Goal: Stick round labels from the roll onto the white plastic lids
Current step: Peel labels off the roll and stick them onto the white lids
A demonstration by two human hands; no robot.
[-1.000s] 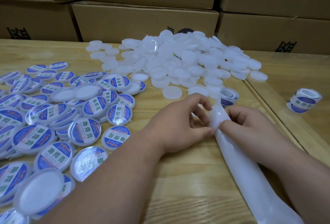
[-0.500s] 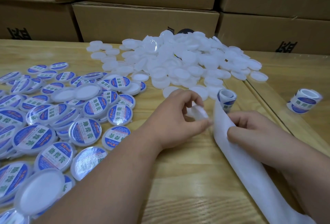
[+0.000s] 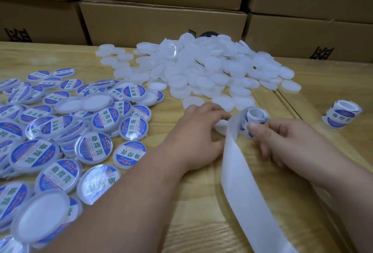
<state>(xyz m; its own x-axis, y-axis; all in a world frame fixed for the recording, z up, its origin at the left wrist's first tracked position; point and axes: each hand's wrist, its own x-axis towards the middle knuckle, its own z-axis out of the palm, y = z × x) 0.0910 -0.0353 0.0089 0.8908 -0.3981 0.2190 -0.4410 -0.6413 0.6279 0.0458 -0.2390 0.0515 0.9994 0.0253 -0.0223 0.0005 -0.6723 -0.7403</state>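
Tabletop (image 3: 191,222): right grip (image 3: 290,141) pinches roll (image 3: 255,120).

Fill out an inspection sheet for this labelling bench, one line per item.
Surface: wooden table, grain visible.
Job's things: unlabelled white lids heaped at the back; labelled lids spread on the left; label roll with backing strip trailing toward the camera.
Clutter: spare label roll on the right.
Grippers: left hand holds a white lid; right hand holds the label roll.
Cables: nothing seen.
Surroundings: stacked cardboard boxes behind.
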